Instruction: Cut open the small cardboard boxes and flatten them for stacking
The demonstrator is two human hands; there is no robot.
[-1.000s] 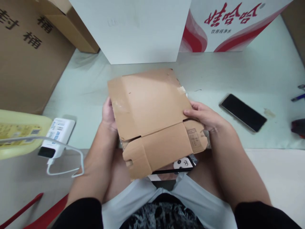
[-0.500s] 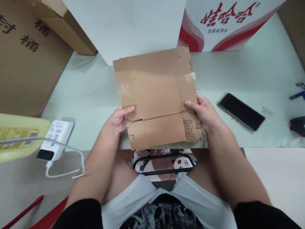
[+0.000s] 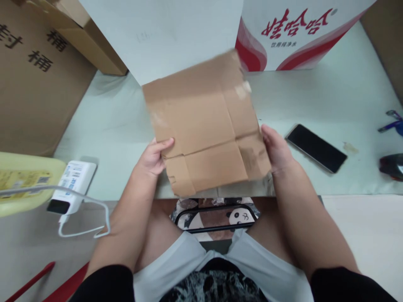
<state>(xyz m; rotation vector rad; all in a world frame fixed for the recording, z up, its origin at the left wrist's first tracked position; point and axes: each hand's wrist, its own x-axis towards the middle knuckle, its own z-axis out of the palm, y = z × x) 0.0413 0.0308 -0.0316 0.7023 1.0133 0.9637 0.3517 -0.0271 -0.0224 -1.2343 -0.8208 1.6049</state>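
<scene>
A flat, creased sheet of brown cardboard (image 3: 204, 126), an unfolded box with scored fold lines, a scrap of tape near its top right corner and a notched flap at the bottom left, is held tilted over the near edge of the pale green surface (image 3: 330, 96). The left hand (image 3: 153, 160) pinches its left edge, thumb on the front and fingers behind. The right hand (image 3: 276, 152) clasps the right edge, its fingers curled round the back, mostly hidden. The upper part of the sheet is blurred.

A glossy black phone (image 3: 315, 147) lies flat just right of the right hand. A white power bank (image 3: 74, 186) with a looped white cable (image 3: 94, 218) sits to the left. Below the cardboard, a panda-print pouch (image 3: 220, 212) rests in the person's lap.
</scene>
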